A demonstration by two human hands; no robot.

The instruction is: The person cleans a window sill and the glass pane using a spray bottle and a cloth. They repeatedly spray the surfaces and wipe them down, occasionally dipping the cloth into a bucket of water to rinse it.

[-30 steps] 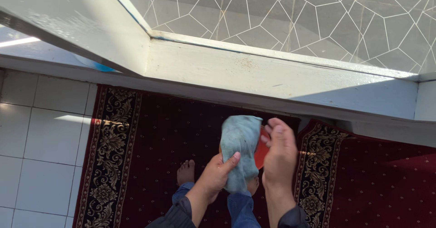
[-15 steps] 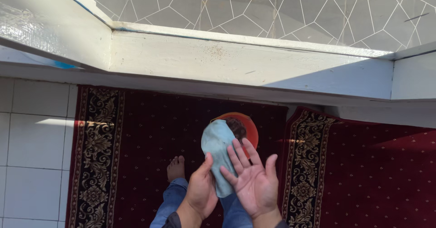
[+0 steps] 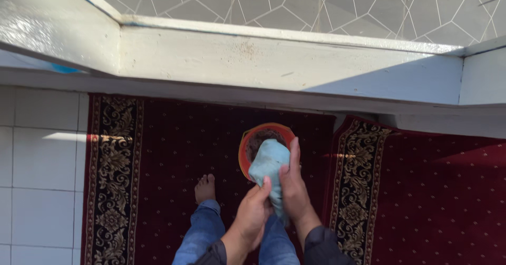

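Note:
I hold a light blue cloth (image 3: 267,166) with both hands over an orange bucket (image 3: 249,141) that stands on the red carpet. My left hand (image 3: 254,214) grips the cloth's lower part from the left. My right hand (image 3: 293,186) presses along its right side, fingers closed against it. The cloth is bunched and hides part of the bucket's dark inside. My bare left foot (image 3: 204,187) and blue jeans (image 3: 197,236) show below.
A white window sill (image 3: 274,67) runs across the top, with patterned grey paving beyond the glass. Two red patterned rugs (image 3: 174,154) (image 3: 432,191) lie side by side. White floor tiles (image 3: 39,165) are at the left.
My right hand, open with spread fingers half a second ago, has closed onto the cloth. The cloth is now bunched tighter between both hands, and the bucket rim is more exposed.

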